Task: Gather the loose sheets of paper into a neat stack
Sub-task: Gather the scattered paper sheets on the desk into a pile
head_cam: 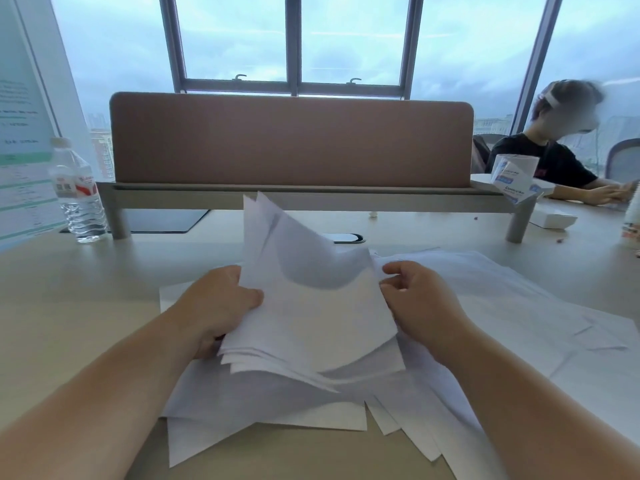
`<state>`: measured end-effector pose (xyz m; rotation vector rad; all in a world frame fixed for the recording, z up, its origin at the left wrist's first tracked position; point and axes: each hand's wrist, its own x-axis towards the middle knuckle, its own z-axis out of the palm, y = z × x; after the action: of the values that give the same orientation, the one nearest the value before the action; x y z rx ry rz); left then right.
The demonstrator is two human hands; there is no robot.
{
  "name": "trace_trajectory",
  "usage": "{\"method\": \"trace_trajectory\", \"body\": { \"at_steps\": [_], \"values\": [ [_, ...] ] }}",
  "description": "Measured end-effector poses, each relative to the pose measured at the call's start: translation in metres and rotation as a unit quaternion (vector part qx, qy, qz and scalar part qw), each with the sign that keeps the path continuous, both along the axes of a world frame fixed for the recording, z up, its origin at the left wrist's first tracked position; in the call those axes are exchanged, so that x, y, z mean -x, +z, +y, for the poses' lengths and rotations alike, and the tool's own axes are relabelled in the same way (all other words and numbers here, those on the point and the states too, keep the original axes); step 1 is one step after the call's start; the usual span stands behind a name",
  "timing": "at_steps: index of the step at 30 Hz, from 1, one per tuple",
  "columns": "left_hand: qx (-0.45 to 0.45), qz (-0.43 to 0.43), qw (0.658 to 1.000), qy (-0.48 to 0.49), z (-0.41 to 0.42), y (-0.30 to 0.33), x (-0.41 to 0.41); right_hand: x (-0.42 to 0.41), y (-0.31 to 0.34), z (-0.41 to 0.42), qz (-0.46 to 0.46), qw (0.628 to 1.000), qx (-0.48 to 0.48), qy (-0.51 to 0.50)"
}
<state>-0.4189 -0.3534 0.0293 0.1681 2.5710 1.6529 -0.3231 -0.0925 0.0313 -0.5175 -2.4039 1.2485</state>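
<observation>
1. On the pale tabletop (86,306) in front of me, I hold a bundle of sheets (311,306) tilted up on its near edge, so the loose edges can settle together.
2. My left hand (214,306) pinches the bundle's left side, thumb on top and fingers hidden beneath.
3. My right hand (419,299) rests curled against the right edge; I cannot tell whether it grips or only steadies.
4. The bundle's corners are fanned, so I judge the squaring unfinished.
5. More loose sheets (519,306) lie spread flat under and right of the bundle, some overhanging toward me.
6. Beyond stand a brown divider panel (291,140), a water bottle (78,192) at left, large windows, and another person seated far right.
</observation>
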Motion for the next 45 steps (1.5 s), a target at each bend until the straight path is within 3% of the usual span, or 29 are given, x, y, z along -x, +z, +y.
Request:
{"method": "trace_trajectory", "body": {
  "at_steps": [2,5,8,14,22,25,28,32,45],
  "values": [
    [-0.016,0.031,0.998,0.049,-0.007,0.002,0.008,-0.003,0.006,0.010,-0.037,0.997,-0.056,-0.031],
    [-0.042,0.051,0.992,0.111,-0.020,0.003,0.017,-0.006,0.011,0.026,-0.201,0.957,-0.196,-0.074],
    [-0.037,0.081,0.984,0.151,-0.027,0.001,0.021,-0.010,0.012,0.030,-0.315,0.919,-0.220,-0.084],
    [-0.046,0.083,0.979,0.182,-0.029,-0.001,0.020,-0.012,0.014,0.028,-0.292,0.916,-0.268,-0.066],
    [-0.060,0.100,0.975,0.188,-0.021,0.004,0.012,-0.010,0.006,0.012,-0.266,0.905,-0.321,0.083],
    [-0.075,0.095,0.977,0.178,-0.019,0.003,0.014,-0.008,0.005,0.010,-0.213,0.935,-0.250,0.135],
    [-0.081,0.077,0.982,0.153,-0.019,0.001,0.016,-0.004,0.006,0.021,-0.127,0.976,-0.168,0.057],
    [-0.071,0.069,0.987,0.126,-0.017,-0.003,0.018,-0.006,0.005,0.049,-0.253,0.933,-0.238,-0.094],
    [-0.068,0.050,0.991,0.107,-0.016,0.001,0.012,-0.006,0.009,0.045,-0.295,0.917,-0.260,-0.069]
  ]
}}
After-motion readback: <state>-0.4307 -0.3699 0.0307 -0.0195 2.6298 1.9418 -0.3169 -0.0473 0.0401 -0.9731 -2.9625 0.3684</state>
